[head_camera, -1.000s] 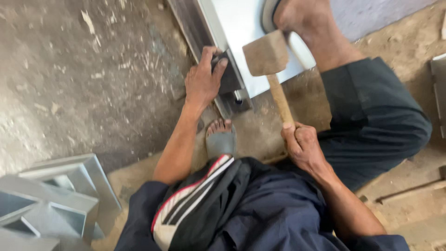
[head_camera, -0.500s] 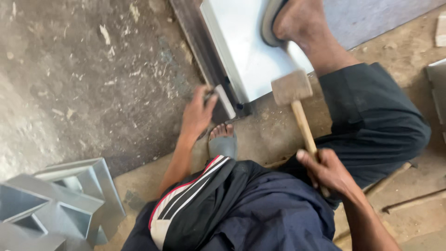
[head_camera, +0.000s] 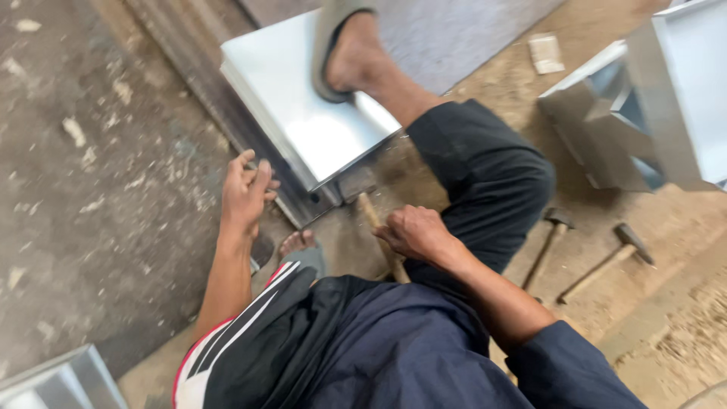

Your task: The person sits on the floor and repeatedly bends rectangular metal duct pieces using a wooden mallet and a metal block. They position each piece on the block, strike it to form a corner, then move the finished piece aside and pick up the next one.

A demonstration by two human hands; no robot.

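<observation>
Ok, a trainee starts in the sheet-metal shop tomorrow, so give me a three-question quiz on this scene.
1. True or false: the right hand grips a wooden mallet handle.
2. What presses the sheet metal panel down? A) a clamp B) a sandalled foot C) a brick
3. How many spare hammers lie on the ground at the right?

Key: 1 true; 2 B; 3 two. The left hand rests by the steel bar at the panel's edge.
</observation>
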